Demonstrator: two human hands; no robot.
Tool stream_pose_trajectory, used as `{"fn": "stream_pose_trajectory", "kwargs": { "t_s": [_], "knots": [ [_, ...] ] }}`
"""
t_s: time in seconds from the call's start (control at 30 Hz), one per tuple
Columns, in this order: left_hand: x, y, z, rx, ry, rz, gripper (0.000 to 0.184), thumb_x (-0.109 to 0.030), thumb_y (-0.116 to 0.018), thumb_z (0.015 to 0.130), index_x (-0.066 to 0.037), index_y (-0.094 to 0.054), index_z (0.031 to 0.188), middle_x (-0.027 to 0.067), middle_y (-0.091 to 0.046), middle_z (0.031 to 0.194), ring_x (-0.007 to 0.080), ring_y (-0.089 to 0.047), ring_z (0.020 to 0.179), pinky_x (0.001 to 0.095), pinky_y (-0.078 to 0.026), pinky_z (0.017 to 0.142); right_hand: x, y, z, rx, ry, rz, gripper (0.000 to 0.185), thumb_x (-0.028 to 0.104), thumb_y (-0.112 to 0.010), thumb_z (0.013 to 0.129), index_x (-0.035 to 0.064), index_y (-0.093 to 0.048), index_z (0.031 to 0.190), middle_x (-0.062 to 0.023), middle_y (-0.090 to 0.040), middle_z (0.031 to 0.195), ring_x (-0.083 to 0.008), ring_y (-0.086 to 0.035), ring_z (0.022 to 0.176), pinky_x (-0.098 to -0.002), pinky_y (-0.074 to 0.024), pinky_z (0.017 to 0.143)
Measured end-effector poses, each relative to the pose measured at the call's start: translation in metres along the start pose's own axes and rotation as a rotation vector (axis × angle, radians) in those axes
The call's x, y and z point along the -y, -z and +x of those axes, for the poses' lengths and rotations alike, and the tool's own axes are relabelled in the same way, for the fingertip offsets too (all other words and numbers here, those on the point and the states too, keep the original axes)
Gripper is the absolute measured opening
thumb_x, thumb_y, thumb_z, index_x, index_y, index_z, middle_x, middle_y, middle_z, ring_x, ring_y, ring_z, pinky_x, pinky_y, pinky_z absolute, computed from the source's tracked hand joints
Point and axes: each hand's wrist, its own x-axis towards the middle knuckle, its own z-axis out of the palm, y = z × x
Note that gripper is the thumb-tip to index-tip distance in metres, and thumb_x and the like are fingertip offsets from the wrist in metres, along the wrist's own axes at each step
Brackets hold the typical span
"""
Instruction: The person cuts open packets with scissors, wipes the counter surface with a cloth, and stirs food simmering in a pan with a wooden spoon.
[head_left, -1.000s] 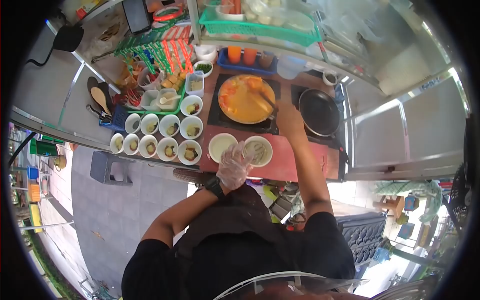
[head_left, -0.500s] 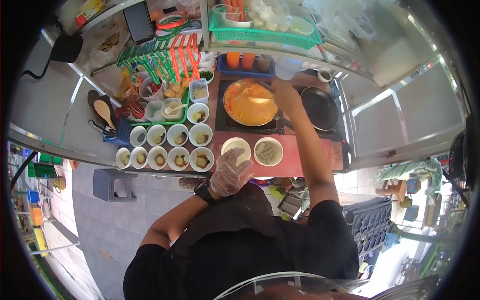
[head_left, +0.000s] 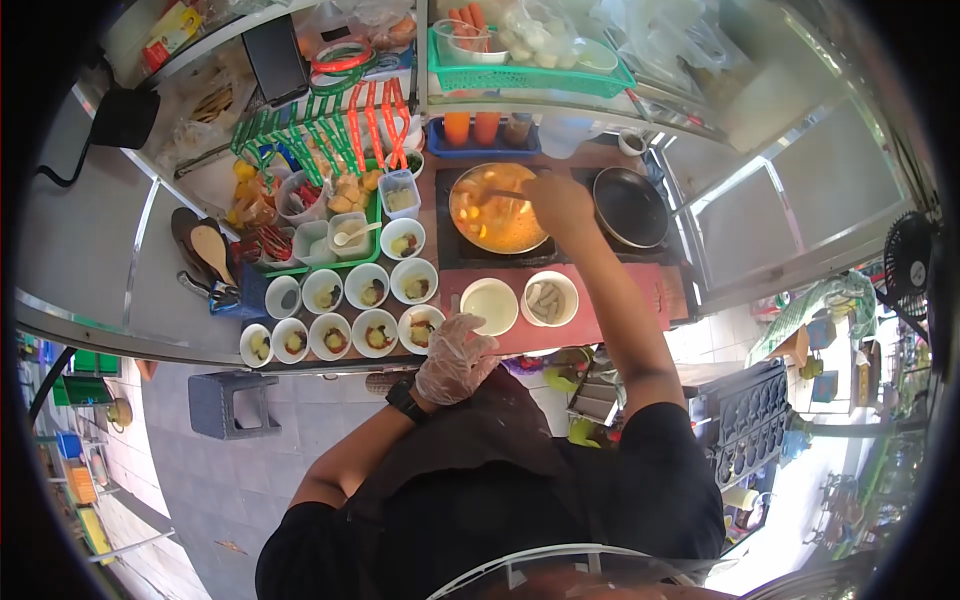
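Note:
My left hand [head_left: 455,360], in a clear plastic glove, has its thumb and fingers curled against the near left side of a white paper bowl [head_left: 490,306]. Little shows inside that bowl. Beside it stands a second white bowl [head_left: 549,299] holding pale grey, finger-shaped pieces. My bare right hand [head_left: 560,208] is closed around the handle of a brown spatula [head_left: 503,194], whose far end dips into the orange soup. Pale and orange chunks show in the soup, inside a round pan [head_left: 456,232] on the stove.
Several white cups [head_left: 368,287] with portions of food stand in rows at left. An unused-looking black frying pan [head_left: 631,207] sits at right. Behind the stove is a blue tray [head_left: 488,139] of bottles. A green basket [head_left: 530,78] rests on the shelf above.
My right hand has come lower and left over the pan, and the spatula and chunks now show. My left hand has slid down to the bowl's near side. The whole view has shifted slightly.

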Motion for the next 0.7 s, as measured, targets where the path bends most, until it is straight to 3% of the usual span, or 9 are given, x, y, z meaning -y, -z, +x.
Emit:
{"fn": "stream_pose_trajectory", "kwargs": {
  "t_s": [0.07,0.2,0.3,0.37,0.43,0.5,0.53,0.63,0.7],
  "knots": [
    [0.004,0.003,-0.002,0.018,-0.012,-0.010,0.032,-0.017,-0.082,0.080,-0.013,-0.070,0.110,0.0139,-0.057,0.132,0.0365,-0.055,0.122,0.0511,-0.046,0.102,0.007,-0.012,-0.004,-0.166,0.189,0.002,0.013,0.014,-0.064,0.089,0.0127,-0.077,0.089,-0.0113,-0.075,0.092,-0.0300,-0.077,0.083,-0.0432,-0.0616,0.068],
    [0.012,0.012,-0.005,-0.010,-0.023,-0.016,0.029,-0.017,-0.080,0.082,-0.013,-0.070,0.109,0.0128,-0.058,0.128,0.0353,-0.057,0.119,0.0502,-0.046,0.100,-0.003,-0.003,-0.006,-0.151,0.189,-0.060,0.014,0.015,-0.064,0.089,0.0122,-0.077,0.088,-0.0111,-0.075,0.091,-0.0298,-0.077,0.083,-0.0424,-0.0616,0.068],
    [0.010,0.008,-0.006,0.000,-0.019,-0.026,0.026,-0.017,-0.079,0.083,-0.014,-0.070,0.108,0.0122,-0.059,0.125,0.0347,-0.059,0.116,0.0497,-0.047,0.099,-0.010,0.002,0.001,-0.160,0.070,-0.061,0.014,0.015,-0.064,0.090,0.0119,-0.077,0.087,-0.0098,-0.075,0.089,-0.0291,-0.077,0.082,-0.0424,-0.0615,0.067],
    [0.008,0.007,-0.003,0.007,-0.030,-0.008,0.025,-0.017,-0.078,0.083,-0.014,-0.070,0.107,0.0120,-0.059,0.123,0.0344,-0.059,0.115,0.0495,-0.047,0.099,-0.016,-0.034,0.008,-0.197,0.154,-0.061,0.014,0.014,-0.064,0.089,0.0113,-0.077,0.088,-0.0100,-0.075,0.088,-0.0294,-0.077,0.082,-0.0439,-0.0612,0.065],
    [0.005,0.010,0.001,-0.004,-0.056,-0.017,0.024,-0.017,-0.077,0.084,-0.013,-0.071,0.107,0.0118,-0.060,0.122,0.0336,-0.060,0.114,0.0488,-0.047,0.097,-0.025,-0.021,0.005,-0.159,0.148,-0.078,0.013,0.013,-0.063,0.089,0.0094,-0.076,0.088,-0.0132,-0.076,0.090,-0.0318,-0.078,0.085,-0.0452,-0.0618,0.066],
    [0.004,0.009,0.004,-0.027,-0.053,-0.004,0.023,-0.018,-0.076,0.085,-0.013,-0.071,0.107,0.0114,-0.060,0.121,0.0334,-0.060,0.113,0.0483,-0.048,0.096,-0.037,0.006,0.007,0.030,-0.039,0.032,0.014,0.011,-0.062,0.090,0.0080,-0.076,0.092,-0.0165,-0.077,0.091,-0.0337,-0.078,0.088,-0.0460,-0.0628,0.069],
    [0.003,0.008,0.003,-0.008,0.000,-0.026,0.022,-0.018,-0.076,0.086,-0.013,-0.071,0.106,0.0114,-0.060,0.122,0.0332,-0.060,0.112,0.0478,-0.048,0.095,-0.048,0.005,0.018,0.212,-0.154,0.038,0.022,0.019,-0.060,0.095,0.0142,-0.073,0.112,-0.0157,-0.074,0.110,-0.0353,-0.076,0.097,-0.0498,-0.0613,0.075],
    [-0.001,0.007,0.002,-0.002,0.001,-0.015,0.020,-0.019,-0.076,0.086,-0.013,-0.072,0.105,0.0118,-0.061,0.121,0.0329,-0.061,0.111,0.0469,-0.049,0.094,-0.065,-0.037,0.013,0.067,-0.242,0.146,0.026,0.021,-0.061,0.094,0.0140,-0.074,0.115,-0.0171,-0.075,0.109,-0.0379,-0.075,0.098,-0.0509,-0.0610,0.076],
    [0.000,0.006,0.007,-0.043,-0.044,0.021,0.020,-0.019,-0.076,0.086,-0.013,-0.072,0.104,0.0121,-0.061,0.120,0.0328,-0.061,0.109,0.0465,-0.049,0.092,-0.061,-0.033,0.001,0.117,-0.239,0.074,0.030,0.021,-0.061,0.092,0.0153,-0.076,0.117,-0.0186,-0.075,0.112,-0.0401,-0.074,0.101,-0.0504,-0.0609,0.081]
  ]
}}
